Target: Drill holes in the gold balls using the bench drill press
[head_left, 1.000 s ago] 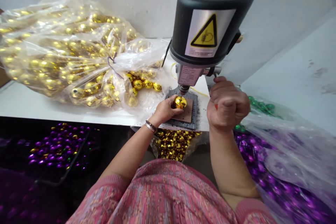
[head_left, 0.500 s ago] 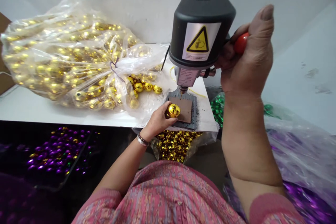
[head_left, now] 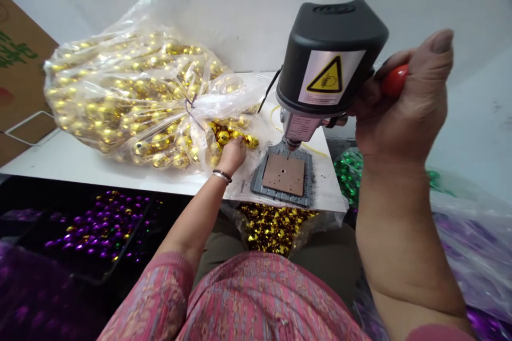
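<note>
One bench drill [head_left: 332, 58] stands on the white desk [head_left: 60, 162], with one brown board [head_left: 284, 175] on its base and a single hole at the board's centre. One large clear bag [head_left: 120, 90], left of the drill, holds gold balls too many to count. A few loose gold balls [head_left: 236, 136] lie at its open mouth.

Left hand [head_left: 232, 153]: arm stretched forward, one bracelet [head_left: 222, 175] at the wrist, fingers curled among the loose gold balls. The balls hide the fingertips, so whether the grip has closed on one cannot be told.

Right hand [head_left: 404, 101]: raised beside the drill head, thumb up, grip clenched around one red knob [head_left: 394, 80].

Below the desk edge are one lower bag [head_left: 272, 224] of gold pieces, one tray of purple balls [head_left: 100, 221] to the left, and green balls [head_left: 348, 170] to the right.
</note>
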Available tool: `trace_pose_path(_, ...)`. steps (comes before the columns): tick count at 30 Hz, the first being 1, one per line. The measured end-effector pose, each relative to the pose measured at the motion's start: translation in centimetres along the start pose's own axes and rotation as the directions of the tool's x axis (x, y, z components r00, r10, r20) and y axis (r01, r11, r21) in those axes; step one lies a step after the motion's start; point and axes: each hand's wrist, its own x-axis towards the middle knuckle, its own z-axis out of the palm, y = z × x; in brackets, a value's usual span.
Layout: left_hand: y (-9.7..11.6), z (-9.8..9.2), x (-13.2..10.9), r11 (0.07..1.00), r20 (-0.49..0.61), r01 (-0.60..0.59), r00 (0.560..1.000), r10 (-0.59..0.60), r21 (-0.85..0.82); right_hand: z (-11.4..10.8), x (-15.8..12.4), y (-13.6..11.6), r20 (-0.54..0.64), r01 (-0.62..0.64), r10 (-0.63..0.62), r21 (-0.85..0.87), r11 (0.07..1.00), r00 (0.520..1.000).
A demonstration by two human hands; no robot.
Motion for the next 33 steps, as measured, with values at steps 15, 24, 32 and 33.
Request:
trace_pose_path(15,-1.2,-0.5,-3.4,0.723,0.251,0.150,0.968,0.034,-0.675,-1.0,-0.4,0.3,0.117,0.071,-0.065,-0.054,0.996,0.991)
trace_pose_path(24,-1.2,0.8,-9.1,-0.120,0.419,0.439,0.894,0.161,-0.890,-1.1,-0.3,0.9,0.076,0.075,-0.068,-0.098,0.992,0.995)
trace_pose_path(32,-2.1,0.4,-12.3,-0.090,0.383,0.393,0.918,0.106,-0.915,-0.7,-0.5,0.8,0.049,0.042,-0.036,-0.129,0.991,0.998)
trace_pose_path(33,-2.2,0.3,-12.6,-0.055,0.386,0.392,0.918,0.094,-0.918,-0.7,-0.6,0.7,0.046,0.051,-0.045,-0.129,0.990,0.998)
